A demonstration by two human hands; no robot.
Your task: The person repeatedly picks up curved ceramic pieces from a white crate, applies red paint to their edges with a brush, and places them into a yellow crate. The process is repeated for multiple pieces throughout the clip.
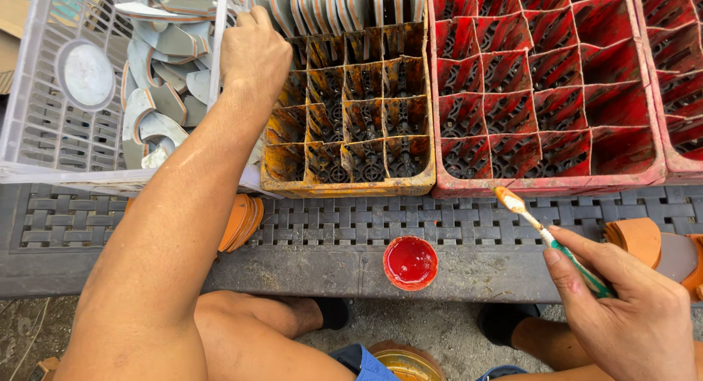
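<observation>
- I see my left hand (255, 53) stretched out to the far side of the table (351, 275), resting at the wall between the white crate (44, 125) and the yellow divided crate (344, 117).
- Its fingers curl down over the grey and orange curved pieces (165, 81) at the top edge; I cannot tell whether they are pinching one, since the knuckles hide the tips.
- The white crate holds a loose heap of those pieces, plus a round grey disc (86, 73) lying flat on its floor.
- More pieces stand upright in a row along the far cells of the yellow crate; its near cells hold none.
- My right hand (630, 308) is at the near right, fingers pressed together around a small brush (545, 231) with a green and white handle, its bristle end pointing up and left, stained orange.
- The brush tip hovers just at the near rim of the red divided crate (542, 88).
- A small round cup of red paint (410, 262) sits on the table between my hands, near the front edge.
- A stack of orange pieces (242, 220) lies on the table beside my left forearm, and another orange piece (638, 238) lies just beyond my right hand.
</observation>
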